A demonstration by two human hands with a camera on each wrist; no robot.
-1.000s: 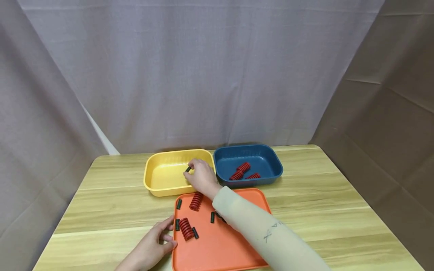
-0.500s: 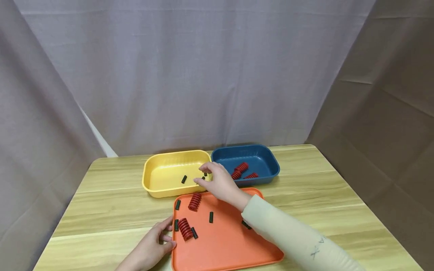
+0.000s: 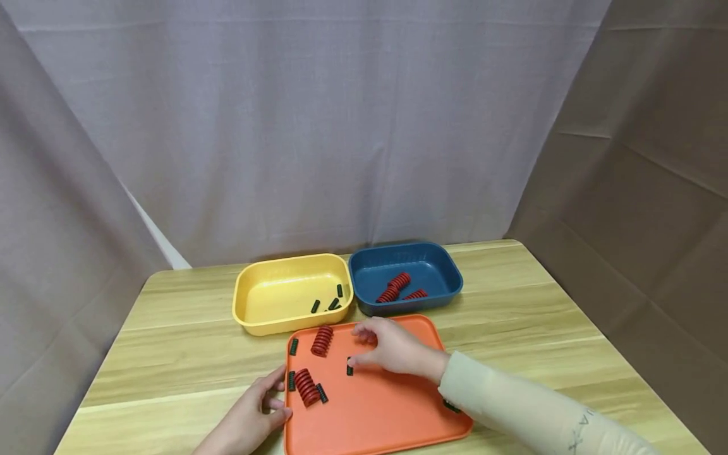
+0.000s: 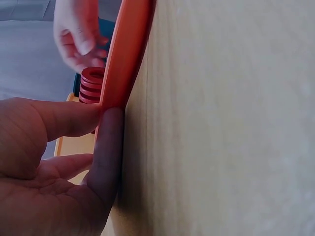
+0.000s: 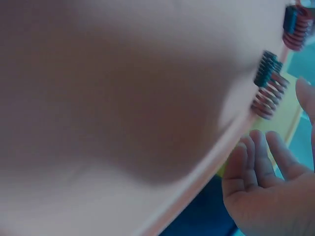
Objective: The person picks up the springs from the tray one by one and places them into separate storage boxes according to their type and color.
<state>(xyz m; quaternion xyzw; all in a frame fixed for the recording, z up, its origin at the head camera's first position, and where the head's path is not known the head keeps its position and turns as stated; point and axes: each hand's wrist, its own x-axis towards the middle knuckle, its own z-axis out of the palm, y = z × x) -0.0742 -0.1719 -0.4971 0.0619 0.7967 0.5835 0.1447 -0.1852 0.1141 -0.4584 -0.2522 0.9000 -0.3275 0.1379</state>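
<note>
On the orange tray (image 3: 387, 423) lie two fat red coil springs, one near the back (image 3: 321, 341) and one at the left (image 3: 307, 387), plus several small dark green springs. My left hand (image 3: 250, 414) grips the tray's left rim; the left wrist view has fingers (image 4: 109, 142) on both sides of the edge. Over the tray's back half, my right hand (image 3: 392, 347) holds nothing, its fingers spread and loosely bent. Its thumb tip overlaps a small dark green spring (image 3: 349, 368). The sleeve partly hides another green spring (image 3: 451, 406).
Behind the tray stand a yellow bin (image 3: 250, 309) with several dark green springs and a blue bin (image 3: 452, 272) holding red springs. Their near walls sit close to the tray's back rim. A grey curtain (image 3: 256, 126) hangs behind the wooden table (image 3: 170, 354).
My right hand let go of a dark green spring in the yellow bin, then moved back and right over the tray. The left hand kept its hold on the rim.
</note>
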